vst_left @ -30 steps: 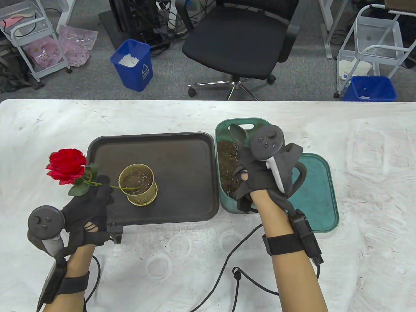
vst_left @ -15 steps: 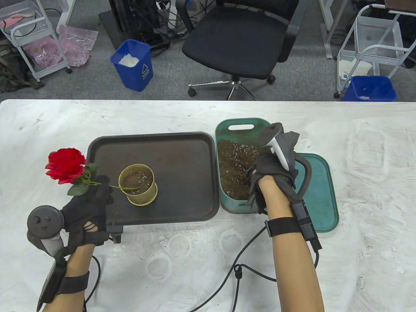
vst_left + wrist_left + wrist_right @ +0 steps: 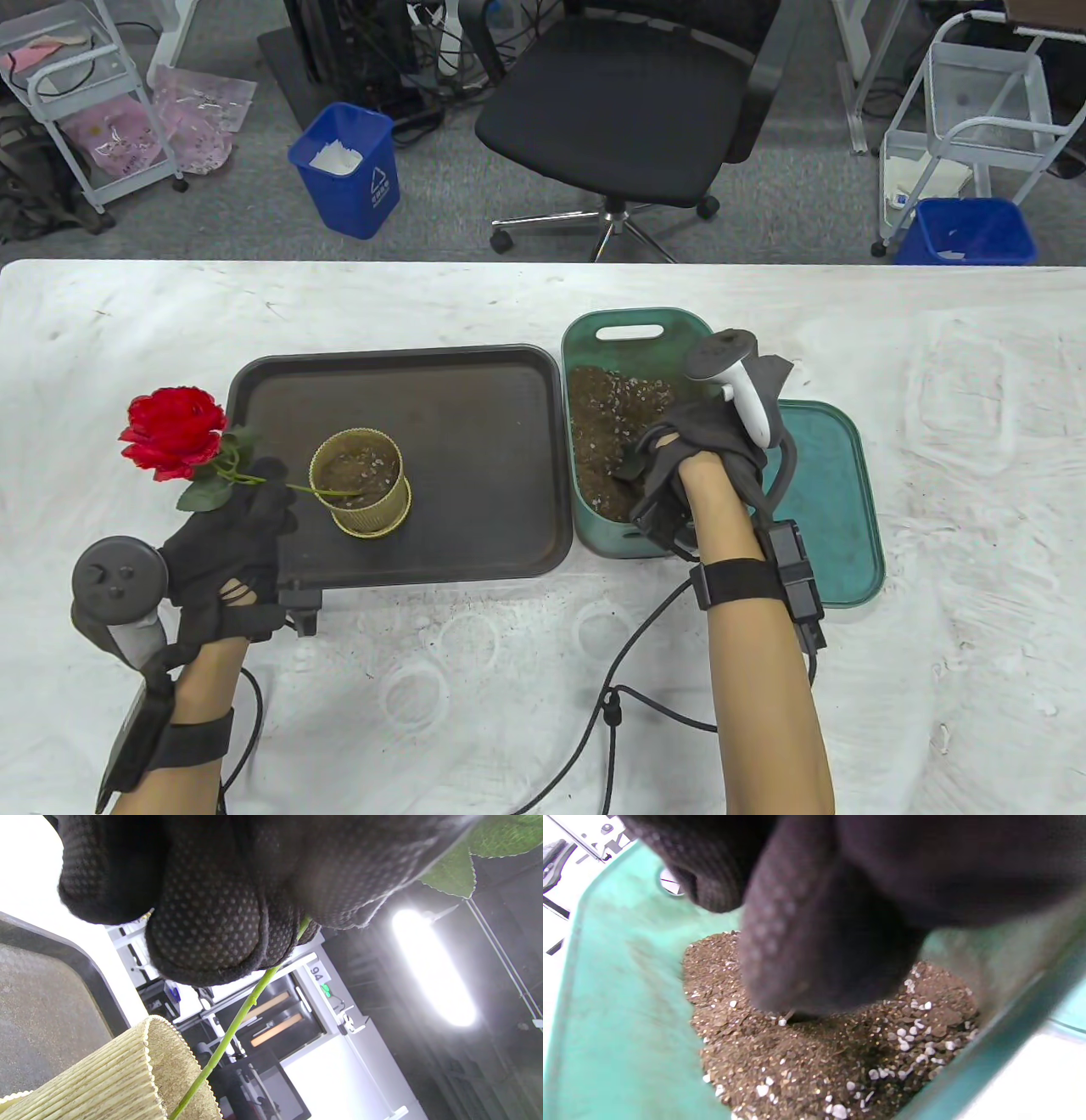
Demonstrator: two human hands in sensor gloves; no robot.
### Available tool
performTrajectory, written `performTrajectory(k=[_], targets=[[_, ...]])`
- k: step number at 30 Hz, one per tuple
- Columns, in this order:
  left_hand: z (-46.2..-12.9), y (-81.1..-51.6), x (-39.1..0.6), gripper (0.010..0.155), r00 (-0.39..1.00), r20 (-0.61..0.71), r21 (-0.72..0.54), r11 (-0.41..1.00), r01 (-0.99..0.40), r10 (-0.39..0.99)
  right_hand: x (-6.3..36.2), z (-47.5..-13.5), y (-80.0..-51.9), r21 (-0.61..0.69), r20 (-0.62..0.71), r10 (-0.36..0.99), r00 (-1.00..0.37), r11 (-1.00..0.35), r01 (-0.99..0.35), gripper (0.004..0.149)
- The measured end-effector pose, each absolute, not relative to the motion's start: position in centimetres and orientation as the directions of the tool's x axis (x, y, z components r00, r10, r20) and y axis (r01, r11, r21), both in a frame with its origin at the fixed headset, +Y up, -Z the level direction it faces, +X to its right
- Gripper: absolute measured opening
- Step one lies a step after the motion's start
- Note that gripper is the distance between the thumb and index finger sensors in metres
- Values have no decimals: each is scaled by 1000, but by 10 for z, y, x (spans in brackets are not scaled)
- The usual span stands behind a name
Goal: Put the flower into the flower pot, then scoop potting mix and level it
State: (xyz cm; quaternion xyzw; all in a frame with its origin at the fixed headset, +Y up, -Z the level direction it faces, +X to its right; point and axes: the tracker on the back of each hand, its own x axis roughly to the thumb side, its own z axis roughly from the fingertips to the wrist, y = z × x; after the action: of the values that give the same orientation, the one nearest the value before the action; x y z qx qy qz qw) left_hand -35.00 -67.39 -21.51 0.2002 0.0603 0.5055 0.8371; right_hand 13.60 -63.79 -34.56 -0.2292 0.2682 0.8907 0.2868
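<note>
I'm pinching flower (image 3: pixel 174 433) stem w/ left hand (image 3: pixel 225 539), its end in pot (image 3: pixel 361 492). Right hand (image 3: pixel 679 475) digging into mix (image 3: pixel 607 424); its grip: can't tell. Should load full, lift level.

Gloved fingers (image 3: pixel 814 955) over potting mix (image 3: pixel 818 1065)

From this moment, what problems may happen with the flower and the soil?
1. The left hand pinches the stem of the flower, which leans steeply out of the flower pot; a pull may tip the pot.
2. The right hand digs in the potting mix inside the green bin; carrying it across may spill mix onto the dark tray.
</note>
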Motion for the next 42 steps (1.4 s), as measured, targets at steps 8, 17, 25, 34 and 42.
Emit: performTrajectory(k=[8,17,25,34,42], targets=[[-215,-674,-349,43,483,104,394,409,-823,870,134,-344,-644,294,-577,511,-637,-598,-746,53],[-215,-674,-349,43,479,104,392,406,-825,872,141,-335,-640,208,-594,602,-533,-526,-825,53],[-215,-674,-348,43,477,106,390,405,-827,873,153,-319,-627,112,-592,674,-441,-474,-873,52],[-214,-673,-346,43,478,110,386,406,-829,872,169,-294,-618,-35,-561,789,-250,-325,-945,52],[-214,-674,-346,43,474,110,385,402,-831,874,153,-286,-607,-5,-481,841,-246,-284,-959,52]])
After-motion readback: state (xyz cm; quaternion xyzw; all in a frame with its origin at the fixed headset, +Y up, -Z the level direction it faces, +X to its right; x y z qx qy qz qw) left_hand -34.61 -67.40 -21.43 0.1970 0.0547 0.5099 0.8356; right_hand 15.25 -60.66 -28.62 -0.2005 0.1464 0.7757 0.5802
